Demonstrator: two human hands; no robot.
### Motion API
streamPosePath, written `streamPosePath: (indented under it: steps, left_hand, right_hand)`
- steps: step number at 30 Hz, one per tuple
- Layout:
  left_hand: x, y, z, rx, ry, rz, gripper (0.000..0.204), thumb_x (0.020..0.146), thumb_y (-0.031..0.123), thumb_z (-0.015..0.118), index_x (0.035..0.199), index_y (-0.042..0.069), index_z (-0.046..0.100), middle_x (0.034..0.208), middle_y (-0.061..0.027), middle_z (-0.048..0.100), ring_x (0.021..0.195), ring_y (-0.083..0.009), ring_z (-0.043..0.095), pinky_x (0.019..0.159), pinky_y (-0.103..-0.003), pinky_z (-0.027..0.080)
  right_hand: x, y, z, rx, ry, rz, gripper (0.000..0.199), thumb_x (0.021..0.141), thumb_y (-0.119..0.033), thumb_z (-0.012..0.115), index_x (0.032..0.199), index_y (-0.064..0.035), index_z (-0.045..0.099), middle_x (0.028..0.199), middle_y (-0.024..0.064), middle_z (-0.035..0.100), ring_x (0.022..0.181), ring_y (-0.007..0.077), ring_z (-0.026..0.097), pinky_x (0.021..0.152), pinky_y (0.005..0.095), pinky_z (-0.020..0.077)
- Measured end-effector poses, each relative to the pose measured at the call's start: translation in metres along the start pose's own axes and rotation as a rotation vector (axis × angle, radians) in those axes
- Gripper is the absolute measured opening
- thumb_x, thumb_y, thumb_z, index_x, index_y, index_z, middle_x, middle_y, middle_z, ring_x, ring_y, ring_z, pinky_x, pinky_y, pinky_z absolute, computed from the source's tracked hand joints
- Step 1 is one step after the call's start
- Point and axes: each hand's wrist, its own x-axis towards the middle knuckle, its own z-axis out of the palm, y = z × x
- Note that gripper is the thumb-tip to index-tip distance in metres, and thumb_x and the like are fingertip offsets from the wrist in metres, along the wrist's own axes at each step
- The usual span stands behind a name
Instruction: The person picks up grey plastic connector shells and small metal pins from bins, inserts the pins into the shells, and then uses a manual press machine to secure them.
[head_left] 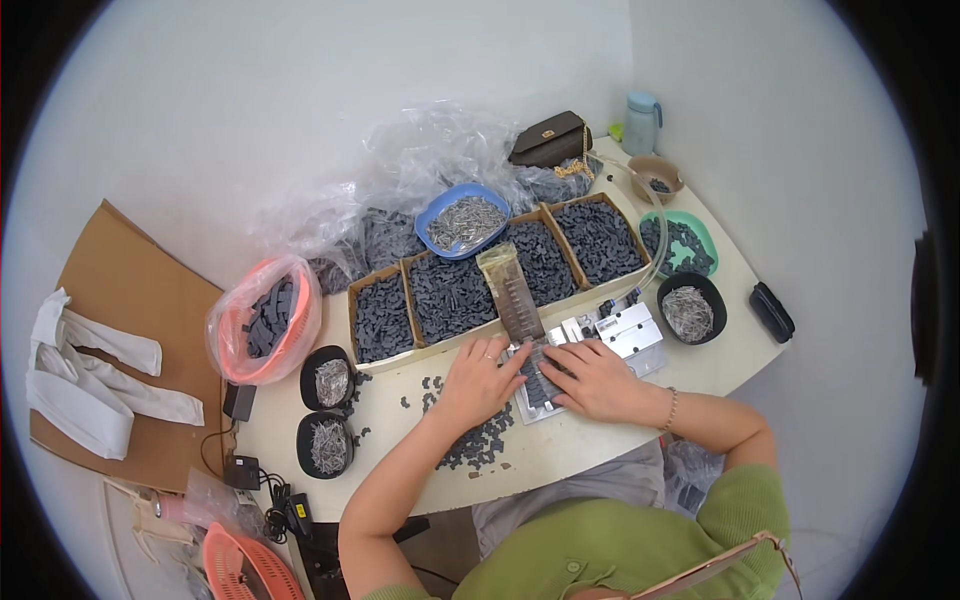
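Just right of the table's middle, a metal fixture [540, 392] holds rows of small dark grey plastic pieces. My left hand [480, 378] reaches its left side, fingers apart and fingertips touching the pieces. From the right, my right hand [598, 382] lies over the fixture, its fingers stretched across the rows. Neither hand visibly grips anything, though the fingertips partly cover the pieces. A long translucent brownish tray [515, 300] slopes from the divided box down to the fixture. Silver metal blocks [628, 330] with a clear air hose sit beside my right hand.
A divided box [430, 348] of dark pieces spans the back. Black bowls [326, 442] of metal pins stand left, another black bowl [716, 322] right. A blue basin [432, 240] rests on the box. Loose pieces [480, 442] lie near my left forearm. A green bowl [708, 245] stands right.
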Motion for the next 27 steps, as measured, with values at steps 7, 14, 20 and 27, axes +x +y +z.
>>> streamPosePath:
  steps: [7,14,20,27]
  left_hand:
    - [-0.019,0.03,0.011,-0.248,0.094,-0.136,0.039,0.077,0.014,0.069,0.113,0.001,0.061,0.111,-0.0151,0.054,0.101,-0.0329,0.052,0.088,-0.042,0.042]
    - [-0.02,0.043,0.019,-0.23,0.066,-0.168,0.043,0.077,0.017,0.07,0.115,0.001,0.06,0.12,-0.0185,0.051,0.106,-0.0353,0.05,0.091,-0.044,0.04]
    - [-0.016,0.052,0.015,-0.129,0.056,-0.18,0.05,0.078,0.022,0.068,0.119,-0.004,0.055,0.122,-0.0196,0.05,0.109,-0.0349,0.049,0.093,-0.045,0.039]
    - [-0.036,0.066,0.015,-0.076,-0.114,-0.188,0.067,0.083,0.036,0.064,0.13,-0.007,0.044,0.137,-0.0244,0.042,0.128,-0.0385,0.04,0.105,-0.048,0.032]
  right_hand:
    - [-0.009,0.002,-0.01,0.072,0.021,-0.036,0.045,0.079,-0.03,0.066,0.118,-0.0093,0.06,0.132,0.0134,0.05,0.116,0.0278,0.049,0.096,0.0415,0.0381]
    - [0.008,0.02,0.006,0.143,0.067,-0.013,0.027,0.074,-0.019,0.07,0.099,-0.0096,0.065,0.1,0.0043,0.059,0.098,0.0236,0.053,0.082,0.0383,0.0406]
    - [0.036,0.032,0.004,0.214,-0.209,-0.006,0.01,0.079,-0.018,0.065,0.081,-0.0088,0.062,0.088,0.0072,0.061,0.09,0.0257,0.057,0.075,0.0378,0.0398]
    - [0.135,0.083,-0.014,0.453,0.115,0.219,0.011,0.084,-0.013,0.058,0.083,-0.0024,0.061,0.089,0.0173,0.063,0.085,0.0354,0.06,0.075,0.0435,0.0472]
